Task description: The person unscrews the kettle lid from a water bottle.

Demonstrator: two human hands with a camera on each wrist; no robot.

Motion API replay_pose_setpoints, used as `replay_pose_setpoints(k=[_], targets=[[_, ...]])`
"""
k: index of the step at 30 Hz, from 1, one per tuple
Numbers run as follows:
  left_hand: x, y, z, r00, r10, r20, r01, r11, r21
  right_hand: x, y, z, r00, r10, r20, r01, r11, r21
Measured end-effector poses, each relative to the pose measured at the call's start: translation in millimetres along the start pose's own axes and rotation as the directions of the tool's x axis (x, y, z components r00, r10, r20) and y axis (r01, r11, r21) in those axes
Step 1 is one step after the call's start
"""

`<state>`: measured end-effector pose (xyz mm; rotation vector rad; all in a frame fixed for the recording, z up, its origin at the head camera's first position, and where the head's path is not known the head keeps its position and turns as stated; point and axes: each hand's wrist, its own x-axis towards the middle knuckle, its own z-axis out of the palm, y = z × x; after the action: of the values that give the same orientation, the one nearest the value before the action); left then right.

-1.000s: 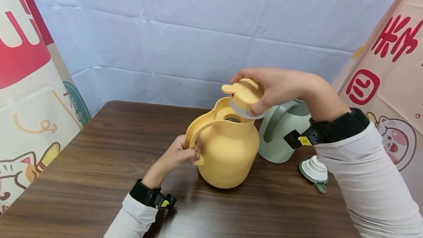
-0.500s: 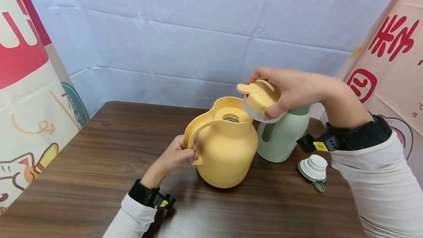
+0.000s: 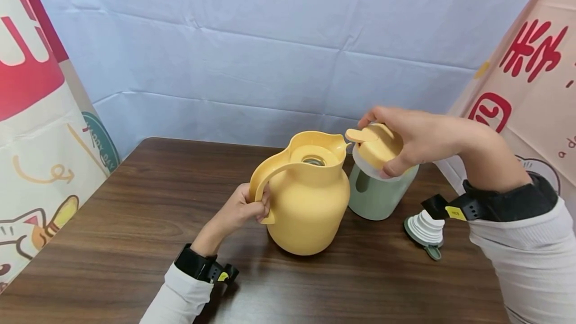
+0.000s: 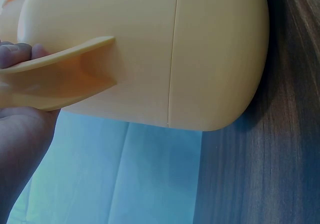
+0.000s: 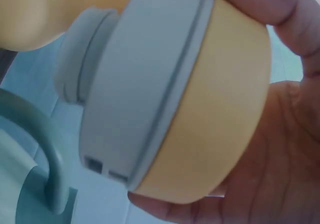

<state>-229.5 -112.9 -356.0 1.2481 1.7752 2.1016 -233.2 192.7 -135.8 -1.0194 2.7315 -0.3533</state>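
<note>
A yellow thermos jug (image 3: 310, 204) stands upright on the table, its top uncovered and its round mouth showing. My left hand (image 3: 245, 205) grips the jug's handle; in the left wrist view the fingers wrap round that handle (image 4: 60, 79). Above and right of the jug, my right hand (image 3: 416, 136) holds the yellow lid (image 3: 380, 146) by its sides. A grey-white plug (image 5: 140, 79) forms the lid's underside in the right wrist view. Partly behind the lid stands a pale green jug (image 3: 377, 196); its upper part is hidden in the head view.
On the table (image 3: 180, 224), to the right, a white ribbed stopper with a green rim (image 3: 425, 229) lies upside down beside the green jug. A pale blue cloth (image 3: 216, 54) hangs behind the table, and printed cloths hang at both sides.
My right hand has carried the yellow lid right and slightly down, from over the yellow jug's rim to in front of the green jug. The left hand keeps its hold on the handle.
</note>
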Motion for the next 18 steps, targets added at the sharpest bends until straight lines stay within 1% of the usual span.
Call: replay_pose_setpoints(k=[4,8,15,18], targets=[[0.1,-0.4,-0.2,1.0,0.004,0.0,-0.004,1.0,0.002,-3.6,2.5,4.3,0.999,0.041,0.014,-0.04,0.997,-0.062],[0.2,-0.9,-0.2,1.0,0.008,0.001,-0.008,1.0,0.004,-7.3,5.0,8.1,0.998,0.063,0.03,-0.06,0.992,-0.111],[1.0,-0.8,1.0,1.0,0.015,0.005,-0.015,1.0,-0.004,-13.0,13.2,22.3,0.996,0.075,0.04,-0.071,0.992,-0.1],[1.1,-0.4,1.3,1.0,0.013,0.004,-0.013,1.0,-0.005,-14.3,18.3,30.3,0.998,0.057,0.038,-0.054,0.995,-0.083]])
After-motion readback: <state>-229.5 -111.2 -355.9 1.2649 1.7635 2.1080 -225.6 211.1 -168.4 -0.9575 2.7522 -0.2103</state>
